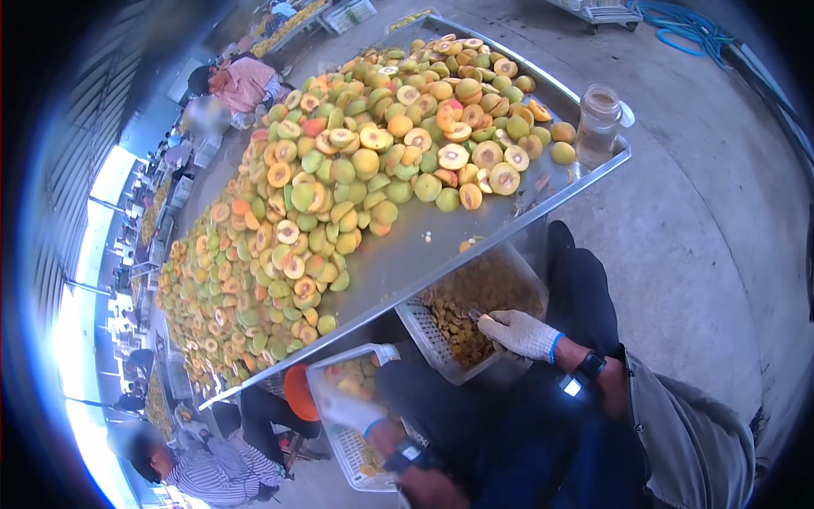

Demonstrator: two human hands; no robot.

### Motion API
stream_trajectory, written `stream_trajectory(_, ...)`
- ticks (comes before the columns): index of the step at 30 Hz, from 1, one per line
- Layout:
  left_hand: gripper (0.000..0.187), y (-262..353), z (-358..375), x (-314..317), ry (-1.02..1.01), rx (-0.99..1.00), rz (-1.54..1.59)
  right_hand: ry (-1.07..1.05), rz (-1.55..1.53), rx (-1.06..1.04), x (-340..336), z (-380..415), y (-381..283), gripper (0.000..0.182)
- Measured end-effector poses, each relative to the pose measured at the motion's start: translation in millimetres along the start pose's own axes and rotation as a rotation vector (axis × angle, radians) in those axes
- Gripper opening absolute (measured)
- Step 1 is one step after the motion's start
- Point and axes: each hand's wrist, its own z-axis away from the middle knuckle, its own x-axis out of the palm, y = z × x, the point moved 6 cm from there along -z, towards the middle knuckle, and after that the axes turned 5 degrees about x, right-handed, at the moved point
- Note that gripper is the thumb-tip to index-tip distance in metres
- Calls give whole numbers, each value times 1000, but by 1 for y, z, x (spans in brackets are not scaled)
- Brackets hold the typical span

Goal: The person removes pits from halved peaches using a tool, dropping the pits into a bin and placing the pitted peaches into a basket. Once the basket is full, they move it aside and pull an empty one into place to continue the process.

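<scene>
Halved yellow-green fruit [339,170] lies heaped on a metal table [407,254]. My right hand [521,333], in a white knit glove, is closed round a small tool [476,315] with a metal end, over a basket [424,335] of brown pits [462,339]. My left hand [352,413], also gloved, is blurred over a white basket [318,382] with fruit pieces [352,373] in it. Its fingers are smeared by motion, and I cannot tell whether they hold anything.
A clear jar [599,123] stands at the table's right corner. Below the table is an orange-red container [301,393]. A person in stripes [225,467] sits at the lower left, another in pink [242,85] across the table. Blue hose [682,30] lies on the floor.
</scene>
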Motion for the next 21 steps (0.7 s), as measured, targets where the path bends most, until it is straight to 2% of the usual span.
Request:
stream_trajectory(1,48,31,5,-18,103,-22,-53,1,-17,-12,-1,-5,5,53)
stream_trajectory(2,56,-34,-18,-58,95,-230,-224,1,-25,-16,-4,-6,5,53)
stream_trajectory(3,56,-49,-22,-80,145,-264,-361,-26,-89,-1,-5,-6,5,50)
stream_trajectory(4,56,-58,-23,-94,148,-257,-362,-55,-150,15,-4,-5,5,48)
stream_trajectory(6,55,-71,-26,-106,-78,-197,-898,-53,-185,28,-6,-1,0,45)
stream_trajectory(8,52,-65,-27,-95,-129,-204,-968,-36,-223,40,-9,1,-4,42)
stream_trajectory(9,49,-58,-28,-82,-118,-101,-883,-18,-253,37,-10,2,-5,40)
stream_trajectory(10,46,-40,-25,-63,-106,-4,-796,0,-280,36,-10,3,-4,39)
stream_trajectory(11,40,-26,-21,-28,-176,-66,-363,-27,-368,-49,-5,-14,9,38)
stream_trajectory(14,31,66,8,108,-436,178,-200,21,-425,-56,-7,-16,7,37)
stream_trajectory(15,31,79,21,157,-559,188,-64,18,-451,-32,-9,-14,5,35)
stream_trajectory(16,39,104,37,199,-681,324,-50,25,-450,-42,-11,-12,3,35)
stream_trajectory(17,38,128,52,239,-757,381,-86,56,-498,-44,-14,-11,4,34)
stream_trajectory(18,36,130,63,279,-793,466,-27,86,-546,-46,-18,-10,5,34)
stream_trajectory(19,36,132,74,316,-795,573,-103,106,-582,-45,-20,-13,9,33)
stream_trajectory(21,43,112,89,382,-812,598,-227,146,-576,-47,-25,-14,15,32)
